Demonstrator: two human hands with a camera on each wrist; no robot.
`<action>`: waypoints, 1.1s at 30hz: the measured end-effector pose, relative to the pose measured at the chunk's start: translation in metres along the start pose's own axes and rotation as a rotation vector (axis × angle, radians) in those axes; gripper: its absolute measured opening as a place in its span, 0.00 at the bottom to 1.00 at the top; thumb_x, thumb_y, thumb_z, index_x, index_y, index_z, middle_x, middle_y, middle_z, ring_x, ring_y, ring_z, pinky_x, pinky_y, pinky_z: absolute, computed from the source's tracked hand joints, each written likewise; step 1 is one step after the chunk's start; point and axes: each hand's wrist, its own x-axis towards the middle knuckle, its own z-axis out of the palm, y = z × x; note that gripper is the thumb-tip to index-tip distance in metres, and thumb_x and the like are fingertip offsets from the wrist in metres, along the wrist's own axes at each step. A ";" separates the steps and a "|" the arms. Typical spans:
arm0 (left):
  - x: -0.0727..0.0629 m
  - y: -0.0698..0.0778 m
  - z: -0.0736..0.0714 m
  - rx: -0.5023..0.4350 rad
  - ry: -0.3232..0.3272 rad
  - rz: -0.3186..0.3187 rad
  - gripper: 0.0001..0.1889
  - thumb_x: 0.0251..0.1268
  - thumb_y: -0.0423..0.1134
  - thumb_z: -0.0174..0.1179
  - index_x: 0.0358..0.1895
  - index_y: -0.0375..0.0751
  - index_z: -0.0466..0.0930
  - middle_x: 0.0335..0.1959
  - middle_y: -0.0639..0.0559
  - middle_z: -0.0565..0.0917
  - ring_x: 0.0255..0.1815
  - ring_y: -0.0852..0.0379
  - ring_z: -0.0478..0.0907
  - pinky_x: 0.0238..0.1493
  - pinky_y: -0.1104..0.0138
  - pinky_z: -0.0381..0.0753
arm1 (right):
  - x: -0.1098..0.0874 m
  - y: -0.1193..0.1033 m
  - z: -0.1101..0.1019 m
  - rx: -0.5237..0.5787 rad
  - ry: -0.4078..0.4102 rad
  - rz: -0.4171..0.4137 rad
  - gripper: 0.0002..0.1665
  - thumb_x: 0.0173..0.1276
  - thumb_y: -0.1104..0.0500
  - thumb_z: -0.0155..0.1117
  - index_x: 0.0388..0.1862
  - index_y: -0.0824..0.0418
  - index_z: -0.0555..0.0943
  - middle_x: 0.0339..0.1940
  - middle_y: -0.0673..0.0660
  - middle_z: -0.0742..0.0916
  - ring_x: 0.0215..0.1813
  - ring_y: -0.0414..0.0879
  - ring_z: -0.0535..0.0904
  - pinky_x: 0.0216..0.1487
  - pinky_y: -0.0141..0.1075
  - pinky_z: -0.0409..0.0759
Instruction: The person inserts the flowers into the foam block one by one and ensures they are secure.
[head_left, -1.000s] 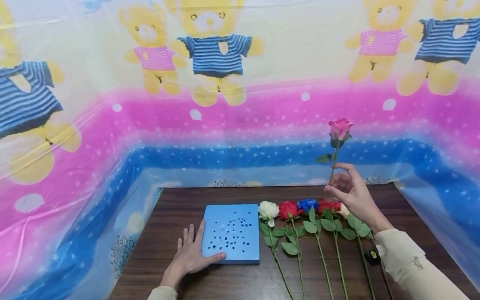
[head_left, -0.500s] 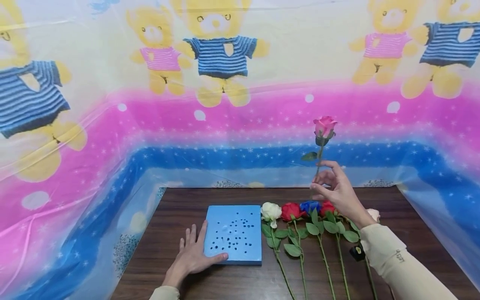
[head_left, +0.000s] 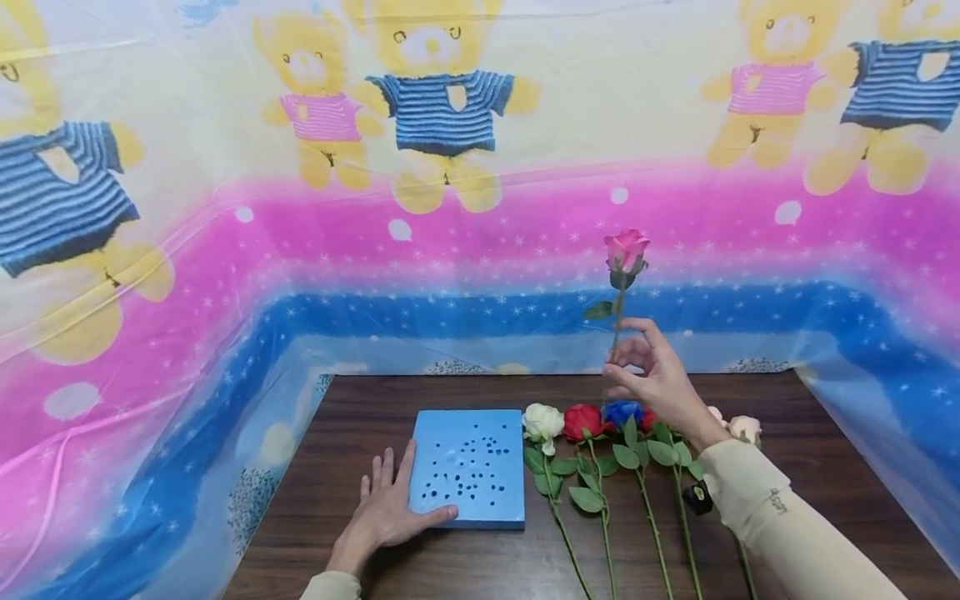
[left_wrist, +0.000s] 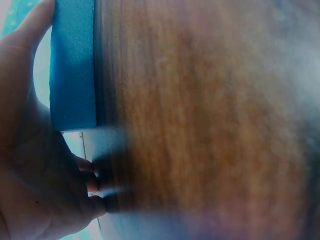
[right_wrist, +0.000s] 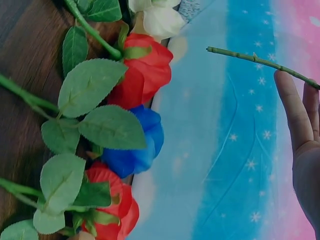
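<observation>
My right hand (head_left: 651, 375) pinches the stem of a pink rose (head_left: 626, 250) and holds it upright above the row of flowers. In the right wrist view the lower end of the green stem (right_wrist: 240, 55) sticks out past the fingers. My left hand (head_left: 386, 504) rests at the left side of a light-blue foam block (head_left: 468, 467), its thumb over the front left corner and its other fingers spread along the side. Many small holes dot the block's top. In the left wrist view the block's side (left_wrist: 73, 70) shows beside the thumb.
Right of the block lie a white rose (head_left: 543, 423), a red rose (head_left: 582, 422), a blue rose (head_left: 622, 412) and a second red rose (right_wrist: 117, 205), stems toward me. Pale roses (head_left: 744, 428) lie partly behind the right sleeve. A patterned curtain hangs behind the brown table (head_left: 300, 533).
My right hand has moved left with the pink rose, from above the pale roses to above the blue and red ones. The left hand stays at the block. The head view has shifted slightly.
</observation>
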 end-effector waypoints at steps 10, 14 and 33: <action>-0.001 0.002 -0.005 -0.018 -0.003 -0.002 0.72 0.60 0.80 0.71 0.95 0.48 0.38 0.91 0.23 0.39 0.91 0.22 0.32 0.85 0.25 0.34 | 0.016 0.002 0.025 -0.004 -0.042 -0.002 0.38 0.82 0.67 0.70 0.82 0.48 0.67 0.52 0.72 0.83 0.51 0.65 0.87 0.42 0.60 0.94; -0.002 0.001 -0.004 -0.015 -0.002 -0.006 0.73 0.59 0.80 0.71 0.95 0.48 0.37 0.91 0.24 0.38 0.91 0.22 0.31 0.85 0.26 0.34 | 0.021 0.005 0.037 0.007 -0.056 0.004 0.38 0.82 0.67 0.70 0.82 0.47 0.67 0.53 0.73 0.83 0.50 0.66 0.87 0.42 0.62 0.93; -0.002 0.000 -0.003 -0.026 -0.001 0.000 0.73 0.59 0.80 0.71 0.95 0.49 0.38 0.91 0.24 0.38 0.92 0.23 0.32 0.86 0.27 0.34 | 0.033 0.020 0.086 0.028 -0.124 -0.002 0.38 0.82 0.67 0.70 0.82 0.47 0.67 0.51 0.68 0.84 0.49 0.63 0.87 0.40 0.57 0.94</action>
